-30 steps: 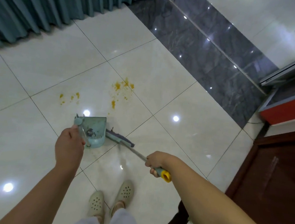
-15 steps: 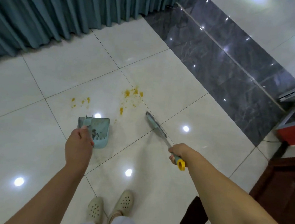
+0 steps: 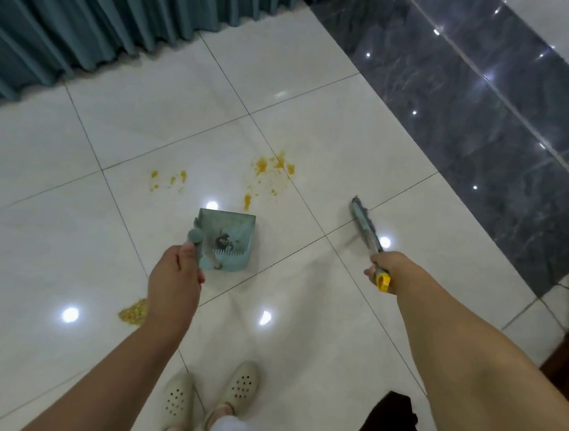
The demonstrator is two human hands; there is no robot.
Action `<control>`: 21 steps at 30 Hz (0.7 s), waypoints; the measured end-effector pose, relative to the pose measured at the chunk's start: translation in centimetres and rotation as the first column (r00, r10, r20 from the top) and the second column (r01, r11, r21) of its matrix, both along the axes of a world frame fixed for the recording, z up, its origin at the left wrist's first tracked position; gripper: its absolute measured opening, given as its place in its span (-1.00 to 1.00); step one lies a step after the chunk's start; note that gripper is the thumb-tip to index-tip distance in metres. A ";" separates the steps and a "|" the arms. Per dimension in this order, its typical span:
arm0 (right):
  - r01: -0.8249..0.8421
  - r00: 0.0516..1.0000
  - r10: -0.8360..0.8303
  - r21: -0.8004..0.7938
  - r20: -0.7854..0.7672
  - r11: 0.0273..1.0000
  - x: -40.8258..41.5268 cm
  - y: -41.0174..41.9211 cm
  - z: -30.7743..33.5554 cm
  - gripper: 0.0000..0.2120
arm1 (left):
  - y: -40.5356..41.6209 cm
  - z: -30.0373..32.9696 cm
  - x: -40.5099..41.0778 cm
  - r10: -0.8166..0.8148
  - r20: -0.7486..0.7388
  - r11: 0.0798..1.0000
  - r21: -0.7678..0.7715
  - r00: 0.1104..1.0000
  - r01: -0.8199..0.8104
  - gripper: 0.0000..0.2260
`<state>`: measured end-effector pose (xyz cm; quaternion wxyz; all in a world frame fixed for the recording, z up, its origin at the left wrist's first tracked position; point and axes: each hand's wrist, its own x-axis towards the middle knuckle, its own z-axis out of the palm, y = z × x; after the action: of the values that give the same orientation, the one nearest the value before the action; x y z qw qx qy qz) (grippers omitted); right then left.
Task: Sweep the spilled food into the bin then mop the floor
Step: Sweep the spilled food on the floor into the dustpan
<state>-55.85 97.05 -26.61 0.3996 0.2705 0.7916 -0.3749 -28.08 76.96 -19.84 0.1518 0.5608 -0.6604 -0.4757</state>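
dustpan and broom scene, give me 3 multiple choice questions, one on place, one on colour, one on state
1. Where is the broom head relative to the dustpan?
A. inside it
B. to its right, apart
C. behind the curtain

2. What colour is the cap on the broom handle's end?
A. yellow
B. red
C. black

3. What is the state of the spilled food ahead of the dustpan?
A. all in the dustpan
B. on the floor tiles
C. covered by a cloth

Answers:
1 B, bare tile separates them.
2 A, the cap by the right hand is yellow.
3 B, orange bits lie scattered beyond the dustpan held by the left hand.
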 end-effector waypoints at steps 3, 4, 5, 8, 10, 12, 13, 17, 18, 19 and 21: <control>-0.048 0.999 0.048 0.003 0.008 0.999 -0.7 -0.7 -0.9 -0.62 | 1.0 -0.3 -0.1 -0.035 0.005 0.999 0.005 0.999 0.035 -0.66; -0.086 0.996 0.086 0.003 0.008 0.996 -0.7 -1.0 -1.0 -0.64 | 1.3 -0.3 -0.1 -0.053 0.009 0.999 -0.002 0.999 0.053 -0.66; -0.142 0.990 0.142 0.018 0.006 0.990 -0.5 -1.1 -1.3 -0.67 | 1.6 -0.4 0.0 -0.073 0.021 0.997 -0.015 0.997 0.073 -0.66; -0.289 0.956 0.286 0.051 0.062 0.956 0.8 -1.3 -1.0 -0.69 | 2.3 -0.6 0.2 -0.117 0.046 0.992 -0.039 0.992 0.119 -0.63; -0.343 0.935 0.336 0.046 0.115 0.938 2.0 -1.2 -0.7 -0.74 | 2.7 -0.4 0.7 -0.126 0.045 0.991 -0.037 0.991 0.127 -0.62; -0.365 0.924 0.357 0.035 0.136 0.931 3.6 -1.5 -0.3 -0.75 | 2.8 -0.1 1.4 -0.123 0.039 0.991 -0.040 0.992 0.124 -0.61; -0.382 0.917 0.374 0.034 0.137 0.924 4.5 -1.6 -0.1 -0.75 | 2.8 0.1 1.9 -0.119 0.030 0.992 -0.040 0.992 0.120 -0.61; -0.385 0.914 0.375 0.034 0.156 0.922 8.3 -1.9 0.7 -0.70 | 2.2 0.8 4.5 -0.095 0.003 0.995 -0.014 0.995 0.095 -0.63; -0.379 0.915 0.369 0.033 0.162 0.925 9.4 -2.0 1.0 -0.70 | 2.1 0.9 5.4 -0.092 -0.003 0.996 -0.013 0.996 0.092 -0.64; -0.374 0.916 0.365 0.025 0.170 0.927 10.5 -2.1 1.2 -0.69 | 1.9 1.0 6.2 -0.088 -0.010 0.996 -0.012 0.996 0.088 -0.64; -0.364 0.918 0.356 0.015 0.177 0.931 12.9 -2.4 1.5 -0.69 | 1.5 1.2 8.1 -0.079 -0.022 0.997 -0.009 0.997 0.078 -0.64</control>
<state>-42.97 94.69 -25.10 0.5216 0.1608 0.7993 -0.2515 -19.98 78.46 -18.62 0.1424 0.5286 -0.6820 -0.4849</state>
